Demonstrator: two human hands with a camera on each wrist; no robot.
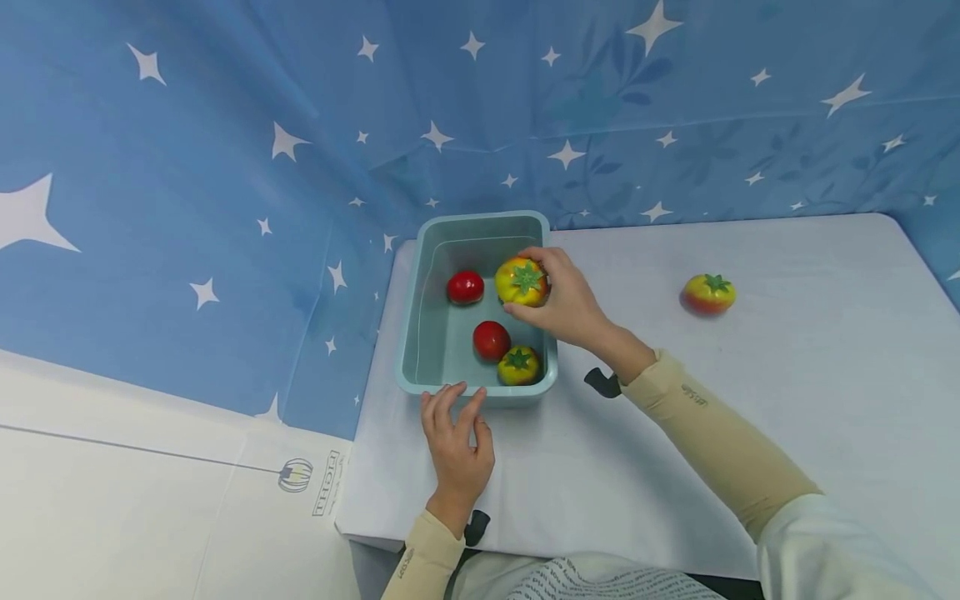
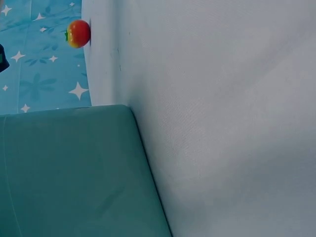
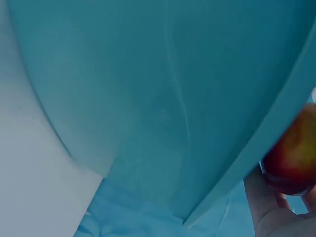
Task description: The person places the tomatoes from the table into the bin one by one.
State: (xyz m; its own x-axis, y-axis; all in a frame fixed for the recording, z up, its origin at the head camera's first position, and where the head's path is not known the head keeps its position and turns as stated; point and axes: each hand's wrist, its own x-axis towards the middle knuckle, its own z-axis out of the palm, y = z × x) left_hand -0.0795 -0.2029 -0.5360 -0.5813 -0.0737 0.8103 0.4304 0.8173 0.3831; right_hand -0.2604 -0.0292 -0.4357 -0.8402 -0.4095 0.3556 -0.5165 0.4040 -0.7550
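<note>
Blue star-printed cloth (image 1: 480,100) hangs behind the white-covered counter (image 1: 825,350), and all eyes go left to the bin (image 1: 480,217)! Right hand (image 1: 566,304) has a yellow fruit (image 1: 516,282) pinched between thumb and fingers, over the bin's right side. Left hand (image 1: 459,454) grips nothing, fingers loosely spread at the near rim. Danger spots? That glossy, rounded skin could slip if the pinch loosens, and clipping the right rim might send it outside. Release too high and it could bounce into the near red fruit (image 1: 492,341). Far right, a red-bottomed fruit (image 1: 708,294) sits on the counter; a bump might roll it.
</note>
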